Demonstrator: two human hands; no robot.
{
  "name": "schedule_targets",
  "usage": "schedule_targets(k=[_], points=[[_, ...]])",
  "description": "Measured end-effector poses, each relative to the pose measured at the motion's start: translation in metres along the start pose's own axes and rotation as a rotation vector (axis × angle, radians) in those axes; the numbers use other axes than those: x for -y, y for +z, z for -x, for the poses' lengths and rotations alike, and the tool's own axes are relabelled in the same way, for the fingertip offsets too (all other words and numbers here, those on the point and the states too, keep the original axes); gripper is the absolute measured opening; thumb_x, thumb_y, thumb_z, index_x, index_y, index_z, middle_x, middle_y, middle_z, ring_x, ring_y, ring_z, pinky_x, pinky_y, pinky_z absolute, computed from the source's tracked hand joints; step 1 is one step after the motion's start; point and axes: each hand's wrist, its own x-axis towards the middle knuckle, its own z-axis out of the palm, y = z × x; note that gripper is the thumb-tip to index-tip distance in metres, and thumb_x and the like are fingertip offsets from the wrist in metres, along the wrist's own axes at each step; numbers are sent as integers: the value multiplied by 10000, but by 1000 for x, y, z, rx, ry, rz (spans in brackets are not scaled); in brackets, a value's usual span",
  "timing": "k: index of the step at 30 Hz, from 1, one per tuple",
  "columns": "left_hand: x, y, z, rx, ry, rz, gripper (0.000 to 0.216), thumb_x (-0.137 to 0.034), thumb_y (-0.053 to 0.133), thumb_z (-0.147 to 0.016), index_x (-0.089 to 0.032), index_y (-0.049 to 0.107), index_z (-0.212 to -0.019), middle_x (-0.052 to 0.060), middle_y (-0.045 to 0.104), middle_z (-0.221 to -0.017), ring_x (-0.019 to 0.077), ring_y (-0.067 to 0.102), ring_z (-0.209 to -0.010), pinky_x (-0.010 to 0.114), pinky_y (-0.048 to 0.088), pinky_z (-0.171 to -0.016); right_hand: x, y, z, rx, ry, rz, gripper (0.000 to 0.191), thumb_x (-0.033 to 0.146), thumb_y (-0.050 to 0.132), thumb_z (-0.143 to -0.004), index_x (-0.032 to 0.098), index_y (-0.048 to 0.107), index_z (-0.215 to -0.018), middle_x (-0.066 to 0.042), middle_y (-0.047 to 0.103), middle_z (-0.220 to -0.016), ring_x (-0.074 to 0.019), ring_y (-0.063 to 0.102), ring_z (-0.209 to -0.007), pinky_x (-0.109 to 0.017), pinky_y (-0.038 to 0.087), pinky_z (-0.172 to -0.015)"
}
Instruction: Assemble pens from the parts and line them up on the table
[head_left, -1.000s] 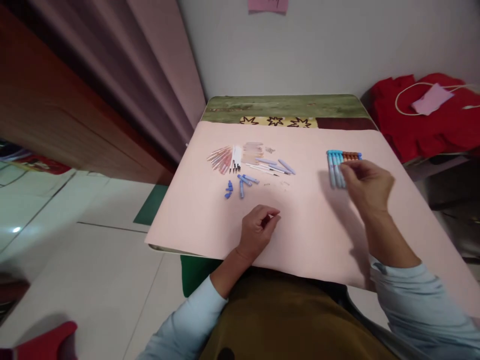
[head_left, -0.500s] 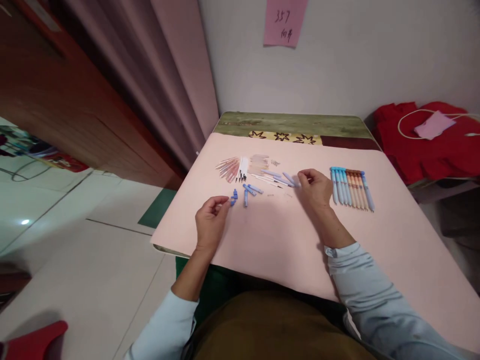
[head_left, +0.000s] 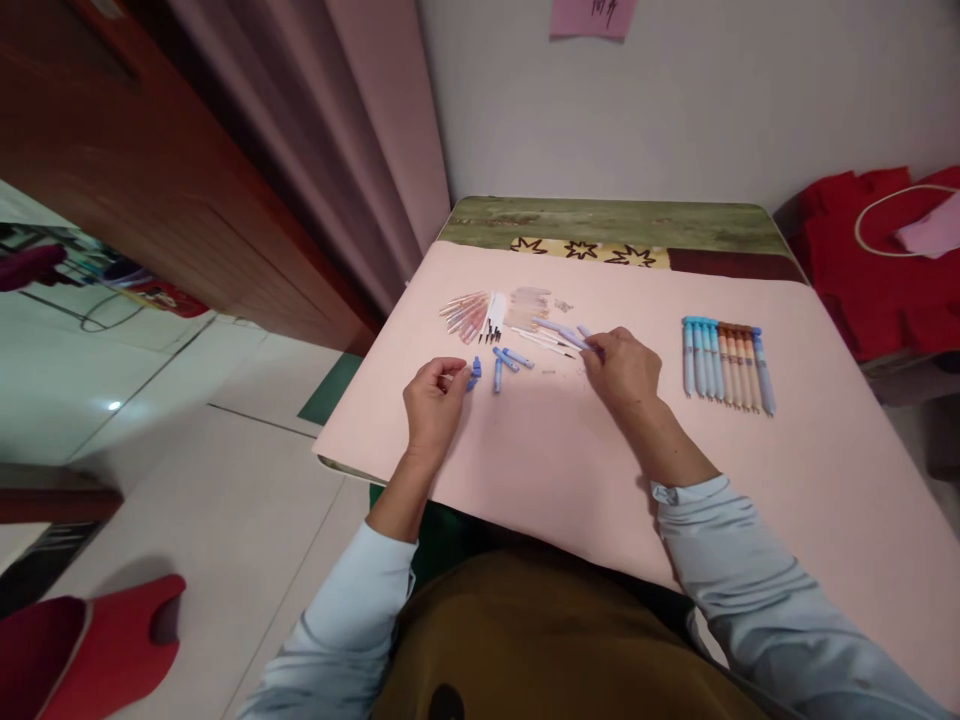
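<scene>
Table sheet [head_left: 570,470] is showing plain pale pink. Tabletop [head_left: 600,215] behind it is showing green wood grain. Strip [head_left: 592,250] is showing yellow with black star outlines. Loose caps [head_left: 514,357] and held barrel [head_left: 582,331] are reading periwinkle blue. Row of pens [head_left: 724,350] is running light blue, then orange, then grey-blue. Sleeves [head_left: 750,580] are showing pale blue, cloth [head_left: 862,260] is showing red, and curtain [head_left: 360,130] is hanging mauve.

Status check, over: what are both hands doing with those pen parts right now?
Left hand at small blue cap, grip unclear. Right hand pinching lilac barrel. Row of pens lies aside, apart from both.
</scene>
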Motion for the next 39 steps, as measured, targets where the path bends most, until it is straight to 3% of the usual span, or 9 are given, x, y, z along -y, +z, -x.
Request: schedule_targets(k=[7, 15, 19, 23, 27, 35, 39], points=[[8, -9, 4, -33, -33, -73, 157, -300, 675, -753, -178, 710, -845, 9, 657, -742, 116, 510, -590, 251, 450, -632, 1, -1, 4, -57, 36, -54, 232, 325, 540, -848, 247, 709, -986, -59, 637, -1019, -218, 569, -836, -315, 367, -676], [6, 11, 30, 53, 55, -108, 111, -249, 625, -805, -185, 696, -860, 22, 679, -808, 124, 529, -612, 265, 454, -664, 8, -9, 18, -125, -47, -132, 255, 362, 537, -841, 221, 693, -984, -58, 673, -959, -209, 570, -811, -303, 345, -667], [-9, 24, 26, 148, 109, -337, 148, -243, 618, -825, -209, 669, -960, 45, 679, -859, 197, 614, -781, 310, 461, -741, 12, -15, 26, -86, -94, -118, 241, 370, 557, -818, 232, 723, -925, -34, 692, -905, -196, 585, -784, -288, 323, -628], [-33, 40, 16, 267, 91, -671, 290, -306, 600, -853, -196, 597, -1122, 143, 665, -1050, 306, 637, -940, 389, 458, -777, 9, -22, 26, -49, -61, -82, 253, 384, 548, -813, 241, 738, -899, -33, 697, -875, -195, 588, -761, -286, 338, -625], [-43, 51, 6, 358, 27, -831, 265, -183, 543, -849, -166, 570, -1112, 189, 668, -1049, 338, 644, -969, 407, 451, -786, 2, -29, 21, 14, -23, -52, 242, 379, 554, -799, 251, 746, -872, -41, 710, -875, -207, 598, -760, -297, 373, -646], [-49, 51, -1, 428, 16, -872, 281, -92, 500, -812, -140, 594, -1072, 231, 663, -1096, 357, 636, -1010, 427, 451, -808, -3, -33, 20, 128, -54, -72, 184, 351, 602, -764, 287, 753, -847, -10, 727, -852, -213, 617, -770, -301, 392, -657], [-46, 41, 3, 321, 69, -701, 317, -126, 543, -790, -147, 611, -1099, 196, 673, -1048, 328, 634, -956, 411, 448, -785, -3, -28, 20, 92, -33, -42, 207, 352, 578, -808, 280, 751, -897, -28, 715, -893, -222, 619, -804, -315, 397, -676]])
